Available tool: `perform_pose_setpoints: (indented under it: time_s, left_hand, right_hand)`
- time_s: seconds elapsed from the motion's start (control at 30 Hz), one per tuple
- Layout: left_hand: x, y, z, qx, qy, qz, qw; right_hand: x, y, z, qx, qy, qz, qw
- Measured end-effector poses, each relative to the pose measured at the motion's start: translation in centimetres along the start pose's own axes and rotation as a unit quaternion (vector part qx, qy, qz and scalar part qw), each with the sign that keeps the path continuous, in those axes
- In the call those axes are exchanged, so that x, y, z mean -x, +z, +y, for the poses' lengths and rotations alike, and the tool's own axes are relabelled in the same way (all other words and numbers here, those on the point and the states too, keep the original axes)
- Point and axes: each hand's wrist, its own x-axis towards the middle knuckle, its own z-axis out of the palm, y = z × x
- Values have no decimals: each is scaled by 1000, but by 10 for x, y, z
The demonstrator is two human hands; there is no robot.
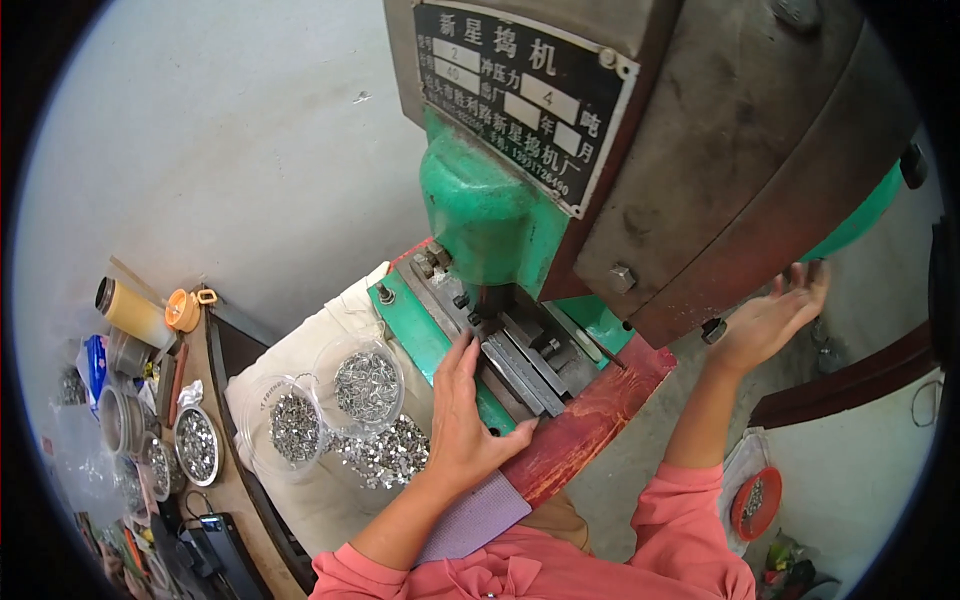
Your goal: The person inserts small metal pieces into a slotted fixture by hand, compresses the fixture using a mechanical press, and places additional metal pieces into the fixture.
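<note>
A green and dark grey punch press [490, 200] stands in front of me. My left hand [462, 410] rests along the near left side of its metal die block [522, 372]. The fingers are stretched toward the punch [490, 302] and the thumb is spread toward the block's near end. Any small piece at the fingertips is too small to make out. On the press's right side, my right hand [768, 322] is raised with its fingers apart, just below the green wheel [858, 222]. I cannot tell whether it touches the wheel, and nothing shows in it.
Left of the press, two clear plastic tubs [322, 378] of small metal parts stand beside a loose heap of metal pieces [385, 452] on pale cloth. A cluttered side table [240, 480] holds a metal bowl [198, 445] and a yellow bottle [135, 312]. An orange-red bowl [757, 505] sits low right.
</note>
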Motion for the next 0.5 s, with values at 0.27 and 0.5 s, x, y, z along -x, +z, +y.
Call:
perform_pose_setpoints:
  time_s: [0.27,0.5]
  left_hand:
    - [-2,6,-1,-17,-15,34,999]
    - [-16,0,-6,-36,-4,58,998]
  right_hand:
    - [-66,24,3,-165,35,-66,983]
    - [-144,12,-40,-35,51,-147,987]
